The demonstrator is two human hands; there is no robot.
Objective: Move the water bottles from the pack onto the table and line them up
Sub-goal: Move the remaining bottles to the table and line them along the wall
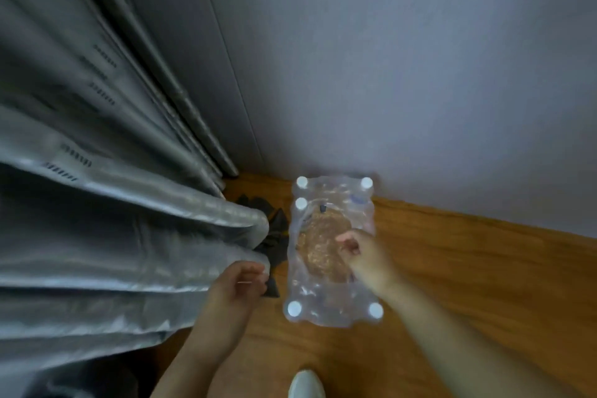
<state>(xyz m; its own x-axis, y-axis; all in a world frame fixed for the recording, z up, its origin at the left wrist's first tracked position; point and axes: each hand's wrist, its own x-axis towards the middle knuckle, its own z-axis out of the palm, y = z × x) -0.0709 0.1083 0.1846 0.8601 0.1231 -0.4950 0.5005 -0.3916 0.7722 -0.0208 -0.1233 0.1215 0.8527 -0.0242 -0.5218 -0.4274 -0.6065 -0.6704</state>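
A clear shrink-wrapped pack of water bottles (331, 294) stands on the wooden floor (452, 268) against the wall. White caps show at its corners, among them one at the near left (294, 308) and one at the near right (375, 309). The wrap is torn open in the middle, and brown floor shows through the gap. My right hand (358, 252) reaches over the gap's right edge with curled fingers; blur hides whether it holds the wrap or a bottle. My left hand (240, 281) hovers left of the pack, fingers loosely curled, apparently holding nothing. No table is in view.
A grey pleated curtain (113, 220) fills the left side and hangs close to the pack. Something dark (274, 236) lies on the floor between curtain and pack. A grey wall (420, 74) rises behind. A white shoe tip (307, 384) shows at the bottom edge.
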